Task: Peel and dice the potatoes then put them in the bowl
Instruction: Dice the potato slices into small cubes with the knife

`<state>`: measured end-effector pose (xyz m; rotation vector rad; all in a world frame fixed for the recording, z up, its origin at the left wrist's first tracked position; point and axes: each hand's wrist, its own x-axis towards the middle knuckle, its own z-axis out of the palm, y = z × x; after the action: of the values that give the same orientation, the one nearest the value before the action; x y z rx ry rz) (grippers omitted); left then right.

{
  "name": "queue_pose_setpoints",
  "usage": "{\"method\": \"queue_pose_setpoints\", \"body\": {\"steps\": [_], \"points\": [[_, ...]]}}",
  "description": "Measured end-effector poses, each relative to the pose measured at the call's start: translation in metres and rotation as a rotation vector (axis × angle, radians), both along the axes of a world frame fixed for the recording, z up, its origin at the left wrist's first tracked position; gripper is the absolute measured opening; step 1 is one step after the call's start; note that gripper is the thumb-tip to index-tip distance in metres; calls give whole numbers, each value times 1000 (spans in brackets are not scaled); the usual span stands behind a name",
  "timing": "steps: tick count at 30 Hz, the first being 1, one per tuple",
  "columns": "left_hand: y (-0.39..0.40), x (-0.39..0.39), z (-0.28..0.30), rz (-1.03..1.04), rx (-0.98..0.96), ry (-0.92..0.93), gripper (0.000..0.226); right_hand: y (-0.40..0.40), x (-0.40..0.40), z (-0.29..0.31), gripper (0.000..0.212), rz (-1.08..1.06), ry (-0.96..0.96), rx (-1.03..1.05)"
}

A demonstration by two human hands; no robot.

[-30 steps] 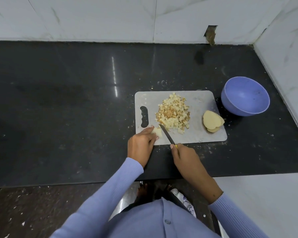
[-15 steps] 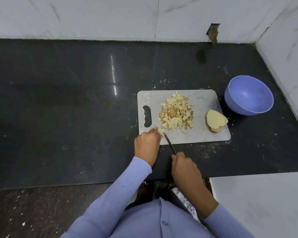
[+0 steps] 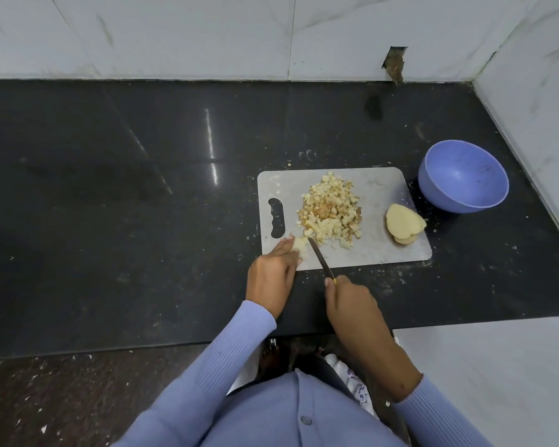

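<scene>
A grey cutting board [image 3: 381,250] lies on the black counter. A heap of diced potato [image 3: 331,211] sits in its middle, and peeled potato slices [image 3: 404,223] are stacked near its right edge. At the board's front left corner my left hand [image 3: 273,274] holds down a small potato piece [image 3: 300,246] with its fingertips. My right hand [image 3: 349,296] grips a knife [image 3: 320,258] whose blade lies against that piece, tip by the heap. An empty blue bowl [image 3: 463,175] stands to the right of the board.
The black counter [image 3: 126,204] stretches wide to the left, sprinkled with potato crumbs around the board. White tiled walls close the back and right, with a broken hole [image 3: 394,64] in the back wall. The counter's front edge runs just behind my wrists.
The knife slid back toward me and then forward again along the small piece. My left hand stays on the piece. The view has shifted slightly.
</scene>
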<state>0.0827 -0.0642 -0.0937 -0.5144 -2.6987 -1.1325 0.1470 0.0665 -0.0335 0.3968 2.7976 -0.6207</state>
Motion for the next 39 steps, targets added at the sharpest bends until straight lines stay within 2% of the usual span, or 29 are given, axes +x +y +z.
{"method": "queue_pose_setpoints", "body": {"steps": [3, 7, 12, 18, 24, 29, 34, 39], "points": [[-2, -1, 4, 74, 144, -122, 15, -8, -13, -5, 35, 40, 1, 2], [1, -2, 11, 127, 198, -179, 17, -13, -24, -12, 38, 52, -8, -28], [4, -3, 12, 147, 155, -185, 14, -17, -22, -10, 36, 32, -67, 36], [7, -3, 9, 145, 85, -155, 12, -6, 22, -10, 26, 59, -133, 116], [5, 0, 5, 91, 17, -61, 7, -3, 8, -11, 33, 13, -85, 101], [1, 4, 8, 72, 61, -33, 7, 1, 9, -3, 31, 16, -20, 15], [-6, 5, 3, 178, -141, 35, 18, -9, -11, -2, 36, 53, 3, -16], [-5, 6, 3, 191, -73, 43, 8, -21, -24, -8, 38, 53, -34, -6]]}}
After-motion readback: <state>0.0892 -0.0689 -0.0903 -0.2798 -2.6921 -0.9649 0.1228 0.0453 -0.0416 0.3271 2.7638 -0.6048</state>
